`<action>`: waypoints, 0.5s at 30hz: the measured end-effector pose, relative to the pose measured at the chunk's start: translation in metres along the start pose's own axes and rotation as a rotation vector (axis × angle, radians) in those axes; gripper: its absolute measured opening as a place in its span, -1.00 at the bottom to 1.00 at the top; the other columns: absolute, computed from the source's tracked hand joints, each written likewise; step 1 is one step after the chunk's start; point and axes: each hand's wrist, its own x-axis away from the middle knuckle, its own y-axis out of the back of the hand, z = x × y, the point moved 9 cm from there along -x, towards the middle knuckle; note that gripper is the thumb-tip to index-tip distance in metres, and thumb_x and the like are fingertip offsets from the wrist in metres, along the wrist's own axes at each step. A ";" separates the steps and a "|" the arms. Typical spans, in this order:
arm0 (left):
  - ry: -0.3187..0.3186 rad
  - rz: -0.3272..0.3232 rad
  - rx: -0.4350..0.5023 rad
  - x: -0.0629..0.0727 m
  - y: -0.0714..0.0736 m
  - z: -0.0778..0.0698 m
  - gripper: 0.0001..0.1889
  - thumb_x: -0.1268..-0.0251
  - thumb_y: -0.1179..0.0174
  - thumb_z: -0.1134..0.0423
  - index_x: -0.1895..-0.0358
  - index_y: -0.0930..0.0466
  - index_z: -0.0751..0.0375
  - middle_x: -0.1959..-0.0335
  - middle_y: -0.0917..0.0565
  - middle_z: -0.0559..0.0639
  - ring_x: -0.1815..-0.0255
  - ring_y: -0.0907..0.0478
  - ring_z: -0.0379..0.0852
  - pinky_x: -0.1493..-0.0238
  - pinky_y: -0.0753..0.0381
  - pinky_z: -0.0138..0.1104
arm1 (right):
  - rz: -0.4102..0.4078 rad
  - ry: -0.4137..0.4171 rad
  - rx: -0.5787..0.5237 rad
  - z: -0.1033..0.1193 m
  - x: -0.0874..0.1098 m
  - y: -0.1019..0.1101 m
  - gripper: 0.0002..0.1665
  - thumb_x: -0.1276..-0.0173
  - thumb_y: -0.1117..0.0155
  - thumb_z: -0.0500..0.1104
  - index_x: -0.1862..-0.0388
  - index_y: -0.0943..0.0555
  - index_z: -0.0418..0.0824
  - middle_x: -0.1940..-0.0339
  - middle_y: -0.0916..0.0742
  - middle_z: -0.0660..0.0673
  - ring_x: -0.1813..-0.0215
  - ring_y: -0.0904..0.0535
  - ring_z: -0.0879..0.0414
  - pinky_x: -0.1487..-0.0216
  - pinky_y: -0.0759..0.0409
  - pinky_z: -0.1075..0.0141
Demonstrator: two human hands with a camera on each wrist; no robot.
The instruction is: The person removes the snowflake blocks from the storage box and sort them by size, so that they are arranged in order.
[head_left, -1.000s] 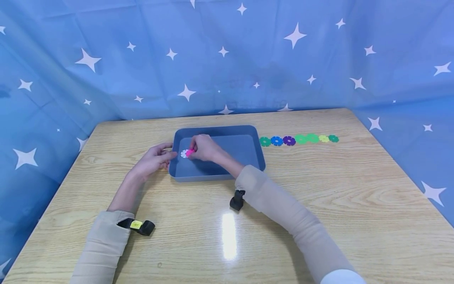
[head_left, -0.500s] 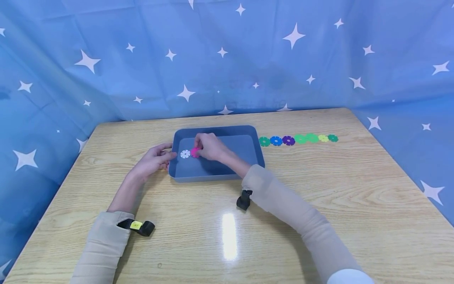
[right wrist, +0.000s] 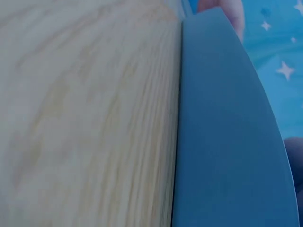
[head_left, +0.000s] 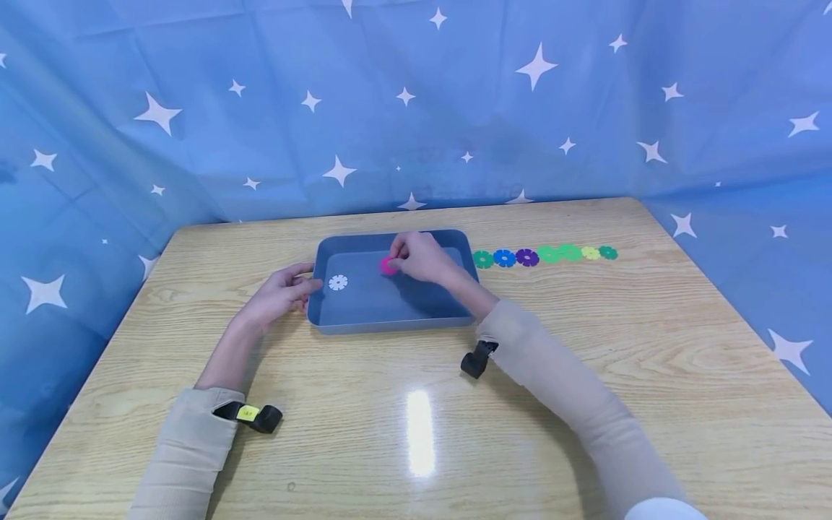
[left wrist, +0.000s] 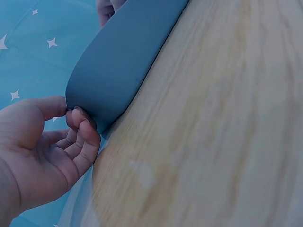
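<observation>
A blue-grey tray (head_left: 364, 326) lies on the table, and my left hand (head_left: 279, 295) holds it at the left end. The left wrist view shows that hand (left wrist: 52, 142) with the thumb at the rim and curled fingers against the tray's outer wall. Over the tray's middle, my right hand (head_left: 424, 257) pinches a pink notched plastic disc (head_left: 388, 266). A white snowflake disc (head_left: 338, 282) lies flat in the left part of the tray. In the right wrist view the tray wall (right wrist: 227, 127) hides most of the right hand.
To the right of the tray runs a row of snowflake discs on the table (head_left: 416, 404): a green disc (head_left: 483, 259), a blue disc (head_left: 504, 258), a purple disc (head_left: 527, 257), then several light green, yellow and green ones. A starry blue curtain (head_left: 390, 94) hangs behind.
My right hand has moved rightward across the tray with the pink disc, away from the white disc, which stays put. The left hand keeps its place at the tray's left end.
</observation>
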 end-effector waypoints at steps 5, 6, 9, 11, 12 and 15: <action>0.002 0.001 0.001 -0.001 0.000 0.001 -0.38 -0.56 -0.07 0.24 -0.53 -0.12 0.43 0.26 -0.58 0.06 0.45 -0.52 -0.22 0.34 -0.59 -0.39 | -0.045 0.014 -0.074 -0.013 0.008 0.018 -0.90 -0.46 -0.27 -0.27 0.18 -0.64 -0.31 0.33 -0.74 -0.16 0.31 -0.69 -0.02 0.32 -0.57 0.29; 0.002 0.002 0.003 -0.001 0.000 0.001 -0.38 -0.56 -0.07 0.25 -0.53 -0.11 0.43 0.26 -0.58 0.06 0.45 -0.52 -0.22 0.34 -0.59 -0.39 | -0.057 0.018 -0.081 -0.015 0.010 0.022 -0.90 -0.47 -0.27 -0.26 0.17 -0.64 -0.31 0.32 -0.73 -0.16 0.30 -0.69 -0.03 0.32 -0.57 0.28; 0.003 0.001 0.004 -0.001 0.001 0.001 -0.37 -0.56 -0.08 0.24 -0.53 -0.10 0.43 0.27 -0.57 0.07 0.45 -0.52 -0.22 0.34 -0.60 -0.40 | -0.100 0.024 -0.086 -0.022 0.014 0.034 -0.87 -0.47 -0.27 -0.24 0.14 -0.63 -0.31 0.30 -0.74 -0.18 0.29 -0.68 -0.04 0.28 -0.57 0.25; 0.002 0.000 0.004 -0.001 0.001 0.001 -0.37 -0.56 -0.08 0.24 -0.54 -0.10 0.43 0.26 -0.57 0.08 0.44 -0.52 -0.22 0.34 -0.60 -0.40 | -0.133 0.021 -0.093 -0.026 0.018 0.042 -0.85 -0.48 -0.27 -0.23 0.11 -0.62 -0.32 0.28 -0.73 -0.19 0.28 -0.68 -0.04 0.27 -0.57 0.25; 0.002 0.001 0.005 -0.001 0.001 0.001 -0.37 -0.56 -0.08 0.24 -0.54 -0.10 0.43 0.26 -0.57 0.08 0.44 -0.52 -0.22 0.34 -0.60 -0.40 | -0.148 0.017 -0.105 -0.029 0.020 0.046 -0.84 -0.48 -0.27 -0.23 0.10 -0.61 -0.33 0.28 -0.73 -0.20 0.28 -0.68 -0.04 0.27 -0.57 0.25; 0.006 0.000 0.001 0.000 0.000 0.001 -0.37 -0.56 -0.08 0.23 -0.53 -0.10 0.43 0.25 -0.57 0.08 0.44 -0.52 -0.22 0.33 -0.59 -0.40 | -0.194 -0.004 -0.152 -0.040 0.026 0.059 -0.83 -0.49 -0.26 -0.23 0.08 -0.60 -0.34 0.26 -0.73 -0.23 0.26 -0.69 -0.10 0.25 -0.59 0.24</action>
